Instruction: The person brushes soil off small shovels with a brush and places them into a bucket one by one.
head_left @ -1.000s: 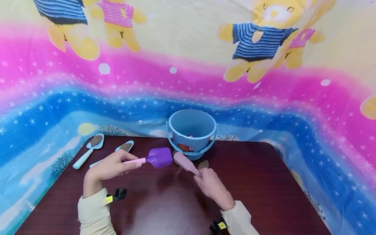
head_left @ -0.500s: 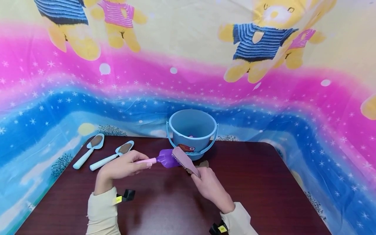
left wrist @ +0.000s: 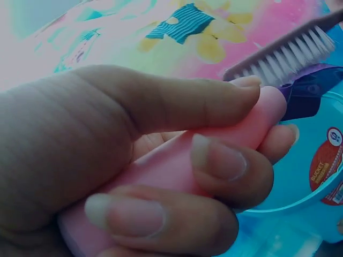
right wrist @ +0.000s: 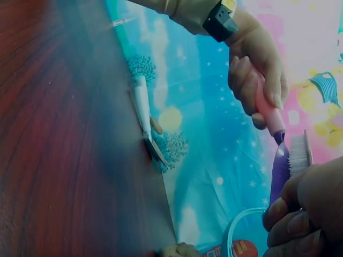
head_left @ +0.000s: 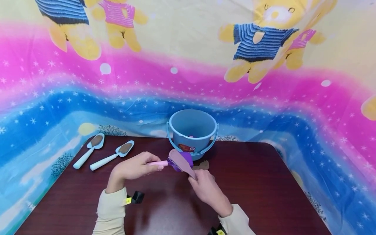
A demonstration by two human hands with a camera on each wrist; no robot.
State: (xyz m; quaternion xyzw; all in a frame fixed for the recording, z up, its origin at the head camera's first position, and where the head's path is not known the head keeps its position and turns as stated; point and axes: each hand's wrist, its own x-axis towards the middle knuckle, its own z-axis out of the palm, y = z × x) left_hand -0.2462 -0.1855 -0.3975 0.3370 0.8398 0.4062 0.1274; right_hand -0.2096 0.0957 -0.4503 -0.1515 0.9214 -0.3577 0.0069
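Twice clamped: on shovel (head_left: 188, 157) by pink hdl w/ L grip (head_left: 135, 167), on brush (head_left: 180, 161) by hdl w/ R grip (head_left: 206, 187). Held mid-air in front of bucket (head_left: 195, 141), w/ bristles facing & seemingly touching purple blade. Can see on counter (head_left: 170, 209) 2 trowels (head_left: 108, 159), over at L, each w/ brown stuff (head_left: 125, 148) in scoop, plus brown lump (head_left: 203, 165) nr bucket base, partly hidden by R grip.
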